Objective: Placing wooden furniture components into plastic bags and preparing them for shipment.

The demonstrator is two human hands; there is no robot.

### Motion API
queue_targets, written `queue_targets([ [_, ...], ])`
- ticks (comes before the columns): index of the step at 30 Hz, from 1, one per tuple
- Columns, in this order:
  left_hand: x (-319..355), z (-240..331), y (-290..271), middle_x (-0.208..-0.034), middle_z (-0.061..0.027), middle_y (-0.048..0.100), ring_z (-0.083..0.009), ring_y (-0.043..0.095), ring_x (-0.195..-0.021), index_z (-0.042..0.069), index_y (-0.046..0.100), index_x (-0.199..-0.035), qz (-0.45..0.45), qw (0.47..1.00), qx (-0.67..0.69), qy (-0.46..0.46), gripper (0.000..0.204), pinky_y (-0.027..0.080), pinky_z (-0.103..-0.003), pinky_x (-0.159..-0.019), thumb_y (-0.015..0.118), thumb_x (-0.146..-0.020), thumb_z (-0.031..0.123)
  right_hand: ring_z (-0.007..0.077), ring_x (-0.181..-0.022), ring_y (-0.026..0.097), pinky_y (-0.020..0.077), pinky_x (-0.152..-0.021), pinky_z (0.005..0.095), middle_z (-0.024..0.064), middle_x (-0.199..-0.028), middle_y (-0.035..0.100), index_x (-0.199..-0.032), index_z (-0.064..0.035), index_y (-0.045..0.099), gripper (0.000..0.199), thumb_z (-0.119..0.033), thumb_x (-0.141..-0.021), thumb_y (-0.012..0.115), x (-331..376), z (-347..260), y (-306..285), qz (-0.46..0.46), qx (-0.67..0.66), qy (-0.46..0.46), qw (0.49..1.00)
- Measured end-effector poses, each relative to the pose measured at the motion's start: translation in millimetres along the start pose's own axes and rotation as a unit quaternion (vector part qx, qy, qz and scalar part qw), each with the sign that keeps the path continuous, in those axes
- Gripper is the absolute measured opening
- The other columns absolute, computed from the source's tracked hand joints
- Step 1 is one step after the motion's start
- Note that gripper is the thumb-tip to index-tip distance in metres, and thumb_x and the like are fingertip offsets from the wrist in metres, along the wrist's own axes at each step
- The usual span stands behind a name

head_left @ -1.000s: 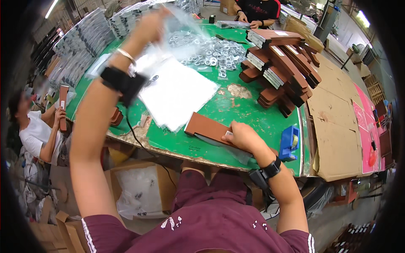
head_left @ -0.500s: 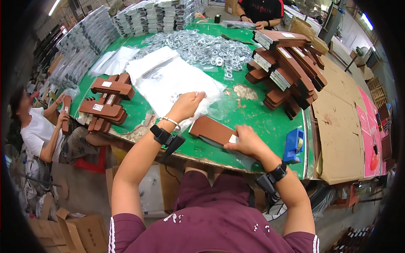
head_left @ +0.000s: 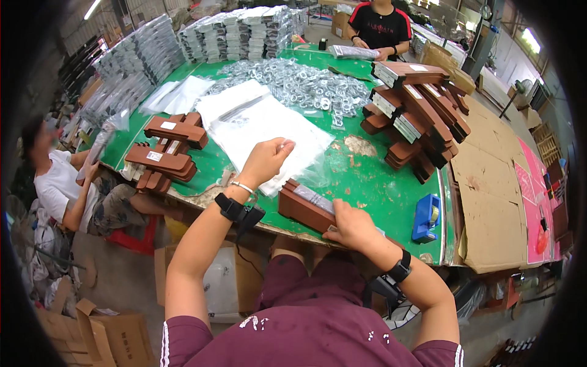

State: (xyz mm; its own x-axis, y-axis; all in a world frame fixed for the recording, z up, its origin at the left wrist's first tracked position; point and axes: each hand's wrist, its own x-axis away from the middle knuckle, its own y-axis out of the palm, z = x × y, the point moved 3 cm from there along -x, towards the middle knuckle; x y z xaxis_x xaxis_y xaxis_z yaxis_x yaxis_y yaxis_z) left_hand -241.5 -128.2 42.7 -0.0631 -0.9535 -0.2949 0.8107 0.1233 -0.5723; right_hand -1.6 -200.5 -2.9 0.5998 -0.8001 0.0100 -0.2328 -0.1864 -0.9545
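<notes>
Right hand [head_left: 356, 226] covers one end of the brown bar [head_left: 304, 212]. Left hand [head_left: 266, 162] overlaps the plastic bags [head_left: 241, 125]; can't tell if it's gripping one. Far co-worker [head_left: 380, 27]: head cut by top edge. Seated co-worker [head_left: 60, 183]: face blurred. Small packets [head_left: 306, 85] too tiny to count. Carton [head_left: 162, 269] partly behind left forearm [head_left: 205, 244].

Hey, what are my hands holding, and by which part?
Your right hand holds a brown piece by its right end. Whether your left hand pinches anything cannot be told.
</notes>
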Motion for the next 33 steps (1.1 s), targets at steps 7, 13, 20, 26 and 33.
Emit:
queue_targets([
  [7,26,39,-17,-0.059,-0.0013,0.055,-0.0071,0.048,-0.042,0.002,0.065,-0.109,-0.046,0.997,-0.014,-0.055,0.034,0.040,-0.024,-0.042,0.052,-0.095,0.030,0.0293,-0.094,0.063,0.0485,-0.082,0.0356,0.0224,-0.102,0.061,-0.121,0.0069,0.042,0.080,-0.040,-0.069,0.079,42,4,-49,-0.035,-0.325,0.036,0.944],
  [13,32,65,7,-0.056,0.0003,0.052,-0.0063,0.046,-0.040,0.009,0.064,-0.117,-0.088,0.992,0.059,-0.070,0.035,0.041,-0.025,-0.042,0.045,-0.098,0.032,0.0172,-0.096,0.058,0.0473,-0.081,0.0285,0.0150,-0.106,0.059,-0.120,0.0111,0.043,0.079,-0.039,-0.071,0.079,54,16,-53,-0.107,-0.542,0.105,0.827],
  [20,31,115,37,-0.070,-0.0159,0.062,-0.0314,0.062,-0.061,0.016,0.065,-0.108,0.031,0.906,-0.370,0.201,0.024,0.050,-0.038,-0.052,0.050,-0.092,0.027,0.0154,-0.092,0.060,0.0486,-0.080,0.0269,0.0149,-0.104,0.061,-0.117,0.0086,0.049,0.066,-0.038,-0.077,0.075,46,54,-19,-0.043,-0.530,0.093,0.842],
  [26,44,134,63,-0.071,-0.0122,0.062,-0.0321,0.063,-0.067,0.014,0.064,-0.102,0.030,0.935,-0.307,0.175,0.021,0.051,-0.043,-0.058,0.052,-0.090,0.028,0.0105,-0.074,0.061,0.0497,-0.064,0.0250,0.0069,-0.090,0.064,-0.109,0.0041,0.058,0.052,-0.036,-0.079,0.073,40,46,-37,-0.076,-0.646,0.147,0.745],
  [33,-9,131,64,-0.072,-0.0129,0.063,-0.0314,0.064,-0.064,0.010,0.065,-0.084,0.108,0.908,-0.382,0.136,0.023,0.051,-0.040,-0.057,0.053,-0.090,0.028,0.0309,-0.090,0.064,0.0495,-0.081,0.0365,0.0242,-0.099,0.063,-0.120,0.0109,0.041,0.088,-0.048,-0.066,0.078,39,20,-53,0.045,-0.340,0.091,0.935],
])
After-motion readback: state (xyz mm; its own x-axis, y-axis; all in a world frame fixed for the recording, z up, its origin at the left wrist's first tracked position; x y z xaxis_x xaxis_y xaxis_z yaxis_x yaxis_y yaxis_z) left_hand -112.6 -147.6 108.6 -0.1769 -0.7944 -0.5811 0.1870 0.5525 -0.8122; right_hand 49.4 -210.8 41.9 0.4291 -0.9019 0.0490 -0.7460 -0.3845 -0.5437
